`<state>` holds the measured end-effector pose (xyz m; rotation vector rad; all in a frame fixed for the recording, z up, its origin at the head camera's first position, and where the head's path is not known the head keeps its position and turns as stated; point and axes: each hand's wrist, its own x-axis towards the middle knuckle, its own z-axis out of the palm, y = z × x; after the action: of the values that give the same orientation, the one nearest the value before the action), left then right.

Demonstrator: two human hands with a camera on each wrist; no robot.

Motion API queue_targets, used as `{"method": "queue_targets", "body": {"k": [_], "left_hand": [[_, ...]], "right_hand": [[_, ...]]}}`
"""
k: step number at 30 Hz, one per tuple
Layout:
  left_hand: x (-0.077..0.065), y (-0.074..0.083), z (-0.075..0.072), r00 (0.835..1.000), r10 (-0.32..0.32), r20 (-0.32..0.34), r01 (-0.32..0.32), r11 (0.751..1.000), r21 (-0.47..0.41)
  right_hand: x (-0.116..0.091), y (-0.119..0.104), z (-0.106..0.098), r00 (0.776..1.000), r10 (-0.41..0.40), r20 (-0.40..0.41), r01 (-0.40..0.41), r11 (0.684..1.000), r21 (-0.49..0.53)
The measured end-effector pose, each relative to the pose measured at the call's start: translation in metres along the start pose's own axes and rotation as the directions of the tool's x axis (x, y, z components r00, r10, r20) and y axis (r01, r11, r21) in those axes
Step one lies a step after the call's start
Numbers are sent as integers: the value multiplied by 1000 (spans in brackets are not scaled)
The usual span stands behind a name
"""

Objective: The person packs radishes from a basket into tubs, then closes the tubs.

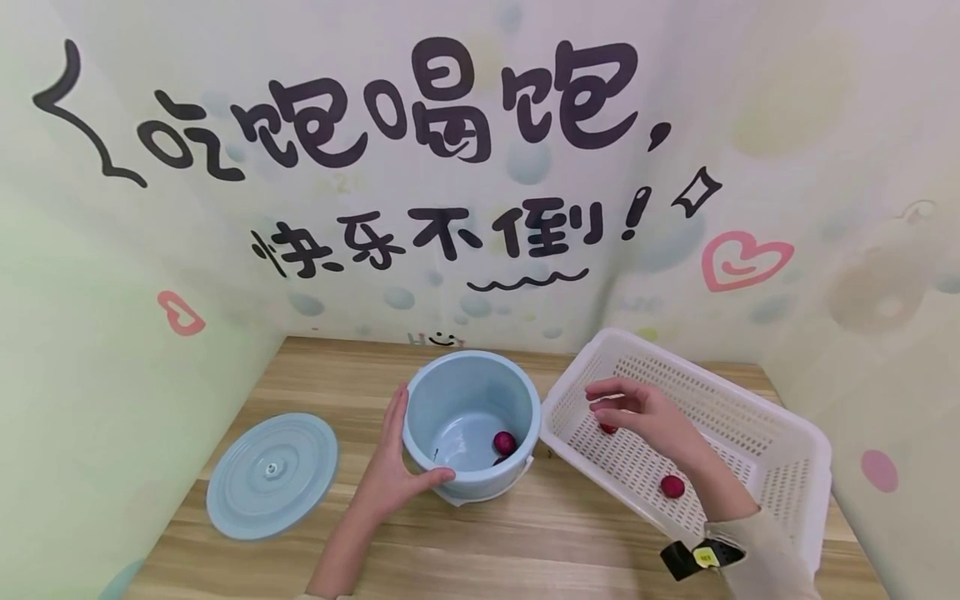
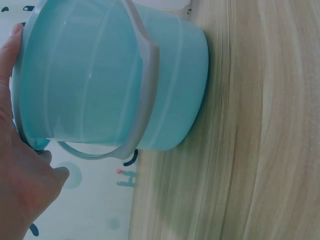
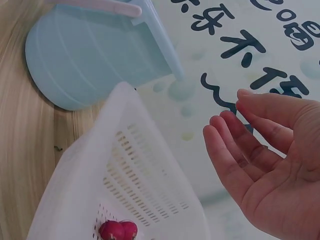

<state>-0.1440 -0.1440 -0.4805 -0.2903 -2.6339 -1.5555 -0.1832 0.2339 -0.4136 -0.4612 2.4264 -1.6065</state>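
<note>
A light blue bucket point(image 1: 465, 392) stands on the wooden table, its pale handle point(image 2: 147, 75) hanging down at the near side. Inside, on its floor, lies a small round dark red thing like a radish point(image 1: 504, 442), with part of another below it. My left hand point(image 1: 393, 475) holds the bucket's left side at the rim, thumb at the front. Over the white perforated basket point(image 1: 813, 450) hovers my right hand point(image 1: 648, 417), holding nothing, fingers loosely bent. Red radish-like things point(image 3: 112, 230) lie in the basket; one point(image 1: 672, 486) is apart, another is partly hidden under my right hand.
A round blue lid point(image 1: 273, 475) with a small knob lies on the table point(image 1: 360, 371) left of the bucket. The basket sits close against the bucket's right side. A printed wall point(image 1: 420, 308) rises behind the table, with side walls left and right.
</note>
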Motion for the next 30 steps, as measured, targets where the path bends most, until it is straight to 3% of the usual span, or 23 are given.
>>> {"method": "queue_targets", "body": {"k": [9, 20, 30], "left_hand": [[1, 2, 0, 1000, 12, -3, -12, 1000, 4], [0, 2, 0, 1000, 10, -4, -10, 1000, 5], [0, 0, 0, 1000, 4, -7, -4, 1000, 7]], "right_hand": [[-7, 8, -20, 998, 19, -52, -20, 999, -26], [-13, 34, -51, 988, 27, -155, -32, 999, -31], [-11, 59, -70, 967, 95, -235, -116, 990, -80]]}}
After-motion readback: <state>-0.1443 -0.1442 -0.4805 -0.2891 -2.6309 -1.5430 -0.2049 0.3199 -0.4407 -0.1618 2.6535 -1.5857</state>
